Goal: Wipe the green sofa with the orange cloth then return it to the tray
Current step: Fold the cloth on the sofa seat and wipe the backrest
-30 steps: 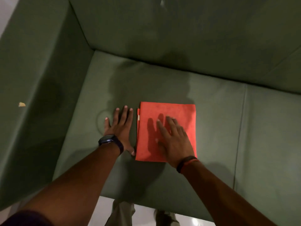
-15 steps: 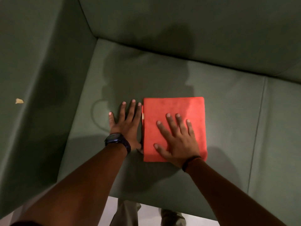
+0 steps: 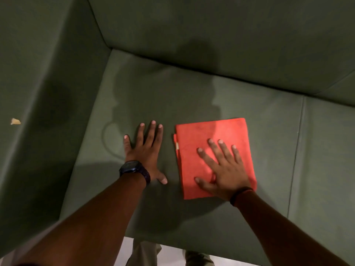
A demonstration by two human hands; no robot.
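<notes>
My right hand (image 3: 226,169) lies flat, fingers spread, on the folded cloth (image 3: 209,135). My left hand (image 3: 146,150) rests open on the sofa (image 3: 192,93), beside the cloth, apart.

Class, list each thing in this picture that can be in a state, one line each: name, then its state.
orange cloth: folded flat, lying on the seat cushion.
right hand: open, palm flat on the cloth.
left hand: open, flat on the cushion, beside the cloth, not touching it.
watch: strapped on the left wrist.
green sofa: seat cushion bare apart from the cloth and hands.
pale scrap: on the left armrest.
</notes>
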